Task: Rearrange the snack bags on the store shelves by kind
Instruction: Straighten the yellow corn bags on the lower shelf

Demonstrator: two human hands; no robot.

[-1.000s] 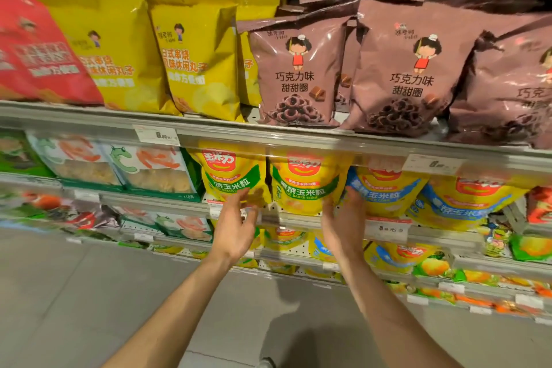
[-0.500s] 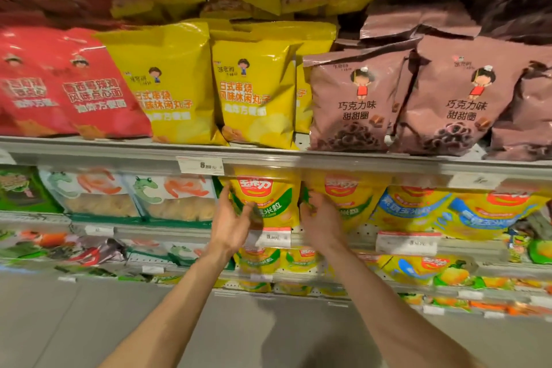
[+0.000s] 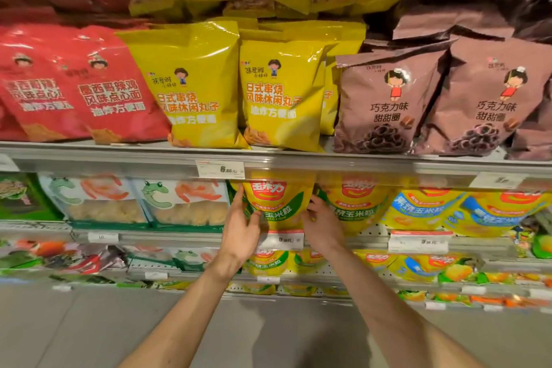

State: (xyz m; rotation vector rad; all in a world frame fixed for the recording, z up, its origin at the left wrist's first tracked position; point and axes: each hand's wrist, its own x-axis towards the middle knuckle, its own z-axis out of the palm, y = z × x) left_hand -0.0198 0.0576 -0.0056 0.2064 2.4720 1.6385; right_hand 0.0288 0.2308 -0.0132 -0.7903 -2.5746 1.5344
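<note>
Store shelves (image 3: 328, 158) fill the view, the upper one edged by a grey rail that carries a white price tag (image 3: 220, 169). On that upper shelf stand, from left to right, red bags (image 3: 98, 89), yellow bags (image 3: 194, 89) and brown bags (image 3: 385, 101), each kind grouped together, with more yellow and dark bags heaped above them. The shelf below holds white shrimp-print bags (image 3: 182, 203) at left, yellow corn bags with green bands at centre, and yellow bags with blue bands (image 3: 424, 209) at right; lower tiers carry smaller packs, too blurred to tell apart. Both bare forearms reach up from the bottom edge to one corn bag (image 3: 277, 203) standing at the front of the middle shelf, just under the price tag. The left hand (image 3: 240, 230) grips its left edge, thumb across the front and fingers (image 3: 237, 197) curled behind. The right hand (image 3: 321, 227) appears to pinch its right edge with bent fingers, between this bag and its neighbour (image 3: 358, 203).
</note>
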